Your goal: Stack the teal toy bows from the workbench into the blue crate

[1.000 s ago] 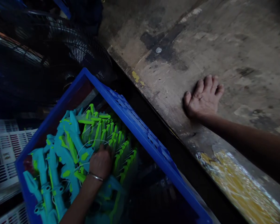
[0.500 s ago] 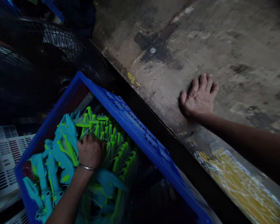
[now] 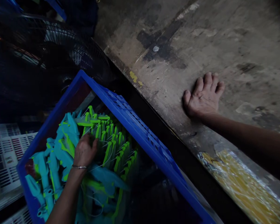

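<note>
My left hand (image 3: 85, 151), with a metal bracelet (image 3: 79, 167) on its wrist, is down among the parts in a blue crate (image 3: 130, 116). Its fingers are curled and the thumb stands opposite; the fingertips and whatever they hold are hidden. Teal plastic parts with bright green edges (image 3: 68, 129) lie jumbled to its left, toy-like in shape. Others stand in close rows (image 3: 109, 146) to its right, with thin white strings looped over them. My right hand (image 3: 204, 95) rests on the worn tabletop (image 3: 172, 84), fingers spread and slightly bent, holding nothing.
A dark wire-caged fan (image 3: 67, 43) stands beyond the crate. White slotted baskets (image 3: 9, 158) are at the left. Yellow material under shiny clear plastic (image 3: 242, 186) lies along the table's near edge. A dark gap separates crate and table.
My left hand has shifted slightly left and turned, its thumb now showing at the right. My right hand stays on the tabletop; the whole view has slid slightly.
</note>
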Demonstrator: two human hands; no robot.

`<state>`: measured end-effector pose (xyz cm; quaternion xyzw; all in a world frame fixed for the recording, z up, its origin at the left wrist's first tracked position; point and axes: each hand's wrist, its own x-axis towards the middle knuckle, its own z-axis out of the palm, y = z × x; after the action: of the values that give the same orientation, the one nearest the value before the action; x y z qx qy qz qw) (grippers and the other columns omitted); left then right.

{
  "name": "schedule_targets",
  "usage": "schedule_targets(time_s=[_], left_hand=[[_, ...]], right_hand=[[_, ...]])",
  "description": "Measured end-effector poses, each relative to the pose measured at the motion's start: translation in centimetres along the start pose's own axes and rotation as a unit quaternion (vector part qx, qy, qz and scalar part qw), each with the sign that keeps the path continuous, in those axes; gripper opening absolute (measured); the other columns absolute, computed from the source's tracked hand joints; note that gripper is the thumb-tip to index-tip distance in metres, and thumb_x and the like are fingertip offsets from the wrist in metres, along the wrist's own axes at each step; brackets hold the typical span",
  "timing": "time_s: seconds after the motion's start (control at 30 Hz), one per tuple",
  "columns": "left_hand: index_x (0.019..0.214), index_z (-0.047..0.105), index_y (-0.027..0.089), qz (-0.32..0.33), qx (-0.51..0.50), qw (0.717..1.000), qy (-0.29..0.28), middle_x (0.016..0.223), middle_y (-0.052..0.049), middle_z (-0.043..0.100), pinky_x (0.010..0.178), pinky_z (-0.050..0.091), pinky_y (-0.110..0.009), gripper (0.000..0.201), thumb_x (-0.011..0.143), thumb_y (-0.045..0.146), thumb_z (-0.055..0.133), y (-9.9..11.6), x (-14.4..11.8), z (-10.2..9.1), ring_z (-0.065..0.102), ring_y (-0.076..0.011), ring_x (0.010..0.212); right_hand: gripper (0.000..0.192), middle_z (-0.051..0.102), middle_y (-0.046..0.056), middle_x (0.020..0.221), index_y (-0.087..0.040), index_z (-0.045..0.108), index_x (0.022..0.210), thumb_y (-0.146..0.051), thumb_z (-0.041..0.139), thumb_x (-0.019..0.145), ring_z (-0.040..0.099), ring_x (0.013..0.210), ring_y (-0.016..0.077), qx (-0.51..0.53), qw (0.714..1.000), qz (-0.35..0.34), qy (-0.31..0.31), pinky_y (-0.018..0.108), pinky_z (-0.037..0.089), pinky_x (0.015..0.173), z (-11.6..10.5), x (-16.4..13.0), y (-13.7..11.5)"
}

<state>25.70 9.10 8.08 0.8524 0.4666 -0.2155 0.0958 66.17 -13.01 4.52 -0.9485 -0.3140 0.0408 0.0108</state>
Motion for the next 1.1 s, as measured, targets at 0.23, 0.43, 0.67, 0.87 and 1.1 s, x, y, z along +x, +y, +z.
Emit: schedule_targets(time_s=[0.23, 0.43, 0.67, 0.87, 1.1], left_hand=[[0.111, 0.060, 0.010, -0.037, -0.039, 0.998, 0.021, 0.117, -0.023, 0.069, 0.097, 0.054, -0.046, 0.048, 0.088, 0.048, 0.041, -1.2, 0.8, -0.1, 0.063, -0.0352, 0.118], [0.104, 0.064, 0.012, -0.016, -0.035, 0.999, -0.016, 0.125, -0.024, 0.066, 0.101, 0.051, -0.046, 0.039, 0.090, 0.043, 0.044, -1.2, 1.3, -0.1, 0.060, -0.0360, 0.125], [0.118, 0.062, 0.010, -0.049, -0.017, 0.999, 0.010, 0.114, -0.020, 0.070, 0.089, 0.056, -0.047, 0.046, 0.093, 0.045, 0.043, -0.2, 1.0, -1.4, 0.068, -0.0366, 0.107], [0.142, 0.047, 0.003, 0.000, -0.044, 0.997, 0.057, 0.144, -0.025, 0.054, 0.109, 0.047, -0.052, 0.063, 0.091, 0.039, 0.045, 0.1, 4.1, -3.2, 0.055, -0.0390, 0.130], [0.137, 0.055, 0.009, 0.024, -0.136, 0.982, 0.132, 0.149, -0.021, 0.052, 0.116, 0.042, -0.047, 0.060, 0.094, 0.049, 0.043, -2.5, -3.4, -3.4, 0.049, -0.0322, 0.139]], right_hand=[[0.070, 0.018, 0.030, 0.161, 0.007, 0.030, 0.149, -0.045, 0.027, 0.102, 0.010, 0.152, 0.0415, 0.004, 1.000, -0.002, 0.002, 0.063, 0.012, 0.122, 0.0, -0.1, 0.0], [0.068, 0.019, 0.030, 0.161, 0.004, 0.030, 0.150, -0.044, 0.030, 0.102, 0.009, 0.152, 0.0395, 0.012, 1.000, 0.001, 0.006, 0.062, 0.011, 0.122, 0.1, -0.1, 0.1], [0.070, 0.018, 0.028, 0.162, 0.005, 0.028, 0.151, -0.046, 0.027, 0.103, 0.010, 0.152, 0.0402, 0.003, 1.000, -0.001, 0.000, 0.062, 0.012, 0.122, 0.1, 0.0, 0.2], [0.071, 0.020, 0.029, 0.161, 0.006, 0.030, 0.150, -0.046, 0.026, 0.102, 0.013, 0.151, 0.0419, -0.008, 1.000, -0.007, 0.012, 0.063, 0.015, 0.122, 0.3, 0.0, 0.3], [0.074, 0.025, 0.026, 0.160, 0.001, 0.036, 0.149, -0.052, 0.018, 0.100, 0.014, 0.152, 0.0376, -0.010, 0.999, 0.001, 0.036, 0.059, 0.016, 0.123, 1.1, 0.0, 0.5]])
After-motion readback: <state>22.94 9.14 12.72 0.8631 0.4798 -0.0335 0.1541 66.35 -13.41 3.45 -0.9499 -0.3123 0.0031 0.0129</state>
